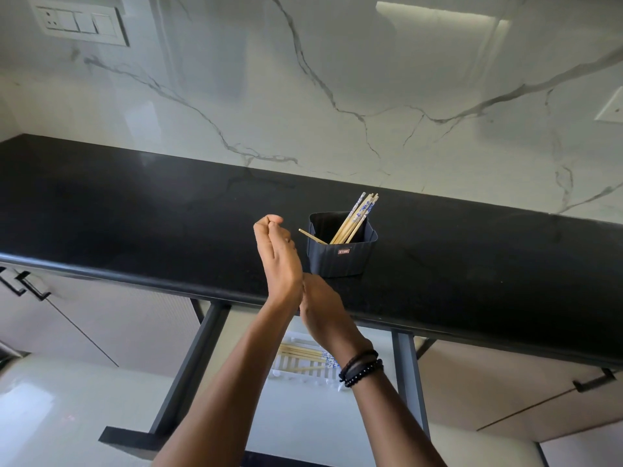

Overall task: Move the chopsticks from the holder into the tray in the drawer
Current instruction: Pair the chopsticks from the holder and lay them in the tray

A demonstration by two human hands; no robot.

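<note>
The left hand [278, 254] is raised over the black countertop [135, 214]. Its fingers are curled in and bunched against the thumb, and nothing shows in them, which looks like a hand readying to pinch a stick. At about 6 o'clock below it the drawer [192, 362] stands pulled out, presumably so sticks can go straight down into it. The white tray [283, 374] inside holds a few chopsticks already [300, 353]. They lie flat with their long axis running 9 to 3 o'clock and their blue-patterned ends toward 3.

The right hand [323, 311], beaded bands at its wrist, crosses close against the heel of the left. Its fingers are hidden behind the left hand, so I cannot tell whether they are spread or curled.

At 3 o'clock of the left hand, just beside it, the dark holder [340, 261] sits near the counter's front edge, within easy reach of the drawer. The remaining chopsticks [357, 215] stand in it leaning against the back corner, patterned tops toward 1 o'clock and narrow ends down. One stray chopstick [312, 236] lies over the near-left rim, its tip pointing to 10 o'clock toward the left hand, probably without touching it.
</note>
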